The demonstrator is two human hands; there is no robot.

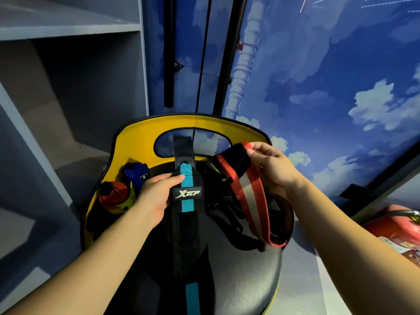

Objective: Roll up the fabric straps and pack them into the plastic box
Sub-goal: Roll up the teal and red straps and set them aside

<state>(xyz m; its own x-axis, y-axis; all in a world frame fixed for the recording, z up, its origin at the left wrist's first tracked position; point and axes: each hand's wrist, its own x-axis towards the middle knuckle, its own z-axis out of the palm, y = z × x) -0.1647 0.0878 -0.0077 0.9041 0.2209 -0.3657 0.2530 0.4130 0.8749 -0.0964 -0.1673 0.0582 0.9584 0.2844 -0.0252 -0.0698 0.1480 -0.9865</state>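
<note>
Head view, left grip: your left hand pinches the black fabric strap with a teal centre stripe beside its white logo patch.
Head view, teal strap: it runs lengthwise down the black padded round seat.
Head view, right grip: your right hand pinches the end of the red-and-white striped fabric strap, lifted above the seat.
Head view, rolls: a blue rolled strap and a red-and-yellow rolled strap sit at the seat's left edge, against the yellow chair back.
</note>
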